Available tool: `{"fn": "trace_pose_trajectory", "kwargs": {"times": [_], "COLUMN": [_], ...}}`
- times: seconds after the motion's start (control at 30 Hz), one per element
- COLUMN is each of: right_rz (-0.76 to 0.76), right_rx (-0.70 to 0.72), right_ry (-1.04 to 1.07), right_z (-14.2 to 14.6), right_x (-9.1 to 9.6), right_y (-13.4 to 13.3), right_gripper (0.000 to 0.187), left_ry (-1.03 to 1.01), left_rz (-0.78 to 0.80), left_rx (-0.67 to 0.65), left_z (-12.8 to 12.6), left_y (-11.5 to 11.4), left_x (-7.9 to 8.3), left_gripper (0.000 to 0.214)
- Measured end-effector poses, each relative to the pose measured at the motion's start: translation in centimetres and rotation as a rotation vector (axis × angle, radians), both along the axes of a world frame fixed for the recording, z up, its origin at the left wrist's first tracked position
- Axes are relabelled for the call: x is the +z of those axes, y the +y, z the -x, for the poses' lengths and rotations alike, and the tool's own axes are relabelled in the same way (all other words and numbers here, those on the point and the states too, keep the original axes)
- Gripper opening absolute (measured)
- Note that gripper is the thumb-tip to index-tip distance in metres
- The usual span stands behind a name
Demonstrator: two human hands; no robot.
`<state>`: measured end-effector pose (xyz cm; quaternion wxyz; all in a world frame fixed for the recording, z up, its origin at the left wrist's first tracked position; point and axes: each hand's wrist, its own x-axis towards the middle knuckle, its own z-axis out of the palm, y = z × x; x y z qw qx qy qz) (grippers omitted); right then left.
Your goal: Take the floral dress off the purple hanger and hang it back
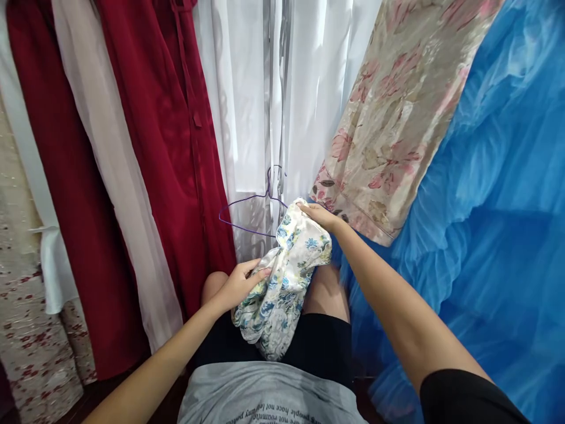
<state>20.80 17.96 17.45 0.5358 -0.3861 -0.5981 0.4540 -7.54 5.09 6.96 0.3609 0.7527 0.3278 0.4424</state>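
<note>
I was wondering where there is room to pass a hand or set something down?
A hand might pass between the purple hanger and the left hand, before the white cloth. The black shorts are uncovered either side of the floral garment. It looks crowded by the right hand, near pink-flowered fabric and blue tulle.

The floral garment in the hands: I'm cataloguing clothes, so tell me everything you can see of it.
The floral garment is white with blue flowers and yellow-green touches; its cloth looks soft and slightly shiny. Pale trim edges its upper part. It is gathered in loose folds, its lower end over the black shorts. The right hand grips its top; the left hand holds its side lower down. The purple hanger partly disappears at its edge, inside or behind: unclear.
</note>
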Motion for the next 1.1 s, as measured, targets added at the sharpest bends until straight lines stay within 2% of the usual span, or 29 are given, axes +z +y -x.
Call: {"fn": "trace_pose_trajectory", "kwargs": {"times": [0.17, 0.3, 0.4, 0.5, 0.57, 0.63, 0.7, 0.77, 0.9, 1.0, 1.1], "right_rz": [0.223, 0.229, 0.214, 0.236, 0.255, 0.25, 0.235, 0.226, 0.241, 0.303, 0.374], "right_rx": [0.202, 0.22, 0.182, 0.207, 0.225, 0.239, 0.249, 0.24, 0.232, 0.256, 0.248], "right_ry": [-0.058, -0.051, -0.124, -0.196, -0.209, -0.201, -0.2, -0.214, -0.242, -0.241, -0.183], "right_z": [3.0, 3.1, 2.4, 1.7, 1.5, 1.5, 1.5, 1.2, 0.5, 0.4, 0.6], "right_x": [0.5, 1.1, 1.5, 2.1, 2.6, 3.0, 3.4, 3.7, 3.9, 3.9, 3.8], "right_y": [-1.4, -3.0, -3.3, -3.2, -3.3, -3.5, -3.8, -3.9, -3.6, -3.4, -3.6], "right_gripper": [0.035, 0.023, 0.026, 0.026, 0.021, 0.016, 0.015, 0.015, 0.016, 0.015, 0.015], "left_ry": [0.109, 0.234, 0.438, 0.614, 0.652, 0.639, 0.615, 0.606, 0.613, 0.599, 0.602], "left_rz": [-0.105, -0.065, -0.129, -0.301, -0.362, -0.314, -0.233, -0.208, -0.282, -0.357, -0.492], "left_rx": [0.094, 0.084, 0.089, 0.189, 0.297, 0.332, 0.286, 0.275, 0.402, 0.478, 0.51], "left_z": [2.2, 5.8, 9.3, 13.2, 15.6, 17.2, 17.6, 16.9, 14.1, 12.6, 11.9], "left_y": [-0.3, 1.1, 3.1, 5.9, 8.1, 10.3, 12.4, 14.2, 16.9, 17.7, 17.6], "left_x": [-0.1, -0.7, -0.9, -0.6, -0.1, 0.8, 2.2, 3.8, 6.4, 7.8, 9.1], "left_gripper": [0.037, 0.04, 0.04, 0.038, 0.037, 0.042, 0.045, 0.043, 0.029, 0.024, 0.021]}}
